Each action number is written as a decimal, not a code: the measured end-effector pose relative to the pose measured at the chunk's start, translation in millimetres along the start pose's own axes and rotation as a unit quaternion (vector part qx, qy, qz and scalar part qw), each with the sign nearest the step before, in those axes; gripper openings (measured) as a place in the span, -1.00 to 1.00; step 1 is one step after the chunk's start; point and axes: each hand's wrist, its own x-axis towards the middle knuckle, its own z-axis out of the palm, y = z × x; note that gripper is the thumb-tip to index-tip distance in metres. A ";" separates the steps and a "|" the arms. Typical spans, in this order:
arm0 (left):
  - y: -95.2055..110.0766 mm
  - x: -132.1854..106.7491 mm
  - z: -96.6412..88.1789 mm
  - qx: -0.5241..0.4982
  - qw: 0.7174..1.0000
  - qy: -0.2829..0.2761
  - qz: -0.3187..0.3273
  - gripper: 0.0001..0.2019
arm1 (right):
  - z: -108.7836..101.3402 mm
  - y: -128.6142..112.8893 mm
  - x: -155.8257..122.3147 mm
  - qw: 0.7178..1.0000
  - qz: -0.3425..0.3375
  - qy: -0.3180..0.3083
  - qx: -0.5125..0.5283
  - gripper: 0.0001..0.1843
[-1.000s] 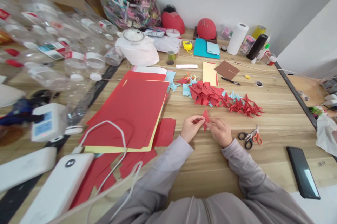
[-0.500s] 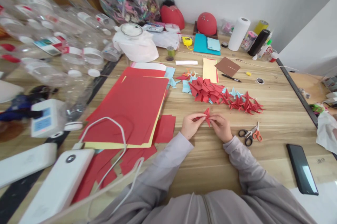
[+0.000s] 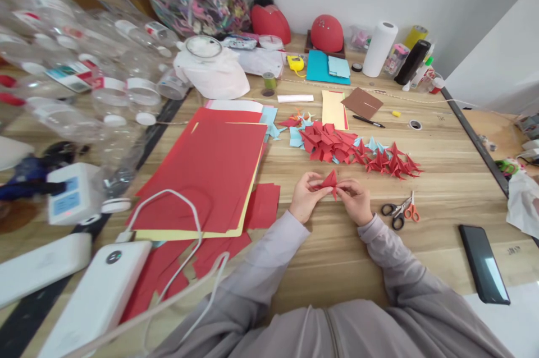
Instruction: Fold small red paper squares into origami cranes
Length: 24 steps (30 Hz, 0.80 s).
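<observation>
Between my two hands is a small folded red origami piece (image 3: 331, 179), pointed at top and bottom. My left hand (image 3: 305, 198) pinches its left side with thumb and fingers. From the other side, my right hand (image 3: 355, 200) pinches its right edge. Just beyond lies a heap of folded red paper pieces (image 3: 328, 142), with star-like red origami cranes (image 3: 393, 160) at its right end. A few light blue folded pieces (image 3: 376, 145) show among them. The fingertips cover part of the held piece.
Left of my hands lie large red paper sheets (image 3: 214, 173) and small red squares (image 3: 264, 203). Scissors (image 3: 400, 210) rest on the right, with a phone (image 3: 483, 264) farther out. A white power bank (image 3: 96, 296) with a cable stands front left, near many plastic bottles (image 3: 109, 94).
My left fingers have shifted on the red origami piece, which now looks broader, its left flap spread out. My right hand keeps its pinch. The view has tilted slightly.
</observation>
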 end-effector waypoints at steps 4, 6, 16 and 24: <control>0.7 -0.5 -0.8 -0.007 1.000 -0.007 0.002 -0.49 | 2.9 2.9 -2.5 0.997 0.056 0.022 0.041 -0.88; 2.1 -1.1 -0.5 -0.008 1.000 -0.003 0.005 -0.49 | 3.6 4.1 -3.1 0.996 0.071 0.020 0.055 -0.83; 2.3 -1.9 -1.1 0.006 1.000 0.004 0.010 -0.51 | -0.9 -1.5 -1.4 1.000 -0.012 -0.011 -0.022 -0.88; 1.8 -3.3 -0.9 0.062 0.997 0.008 0.045 -0.61 | 0.9 3.2 -3.3 0.999 0.047 -0.023 0.016 -0.83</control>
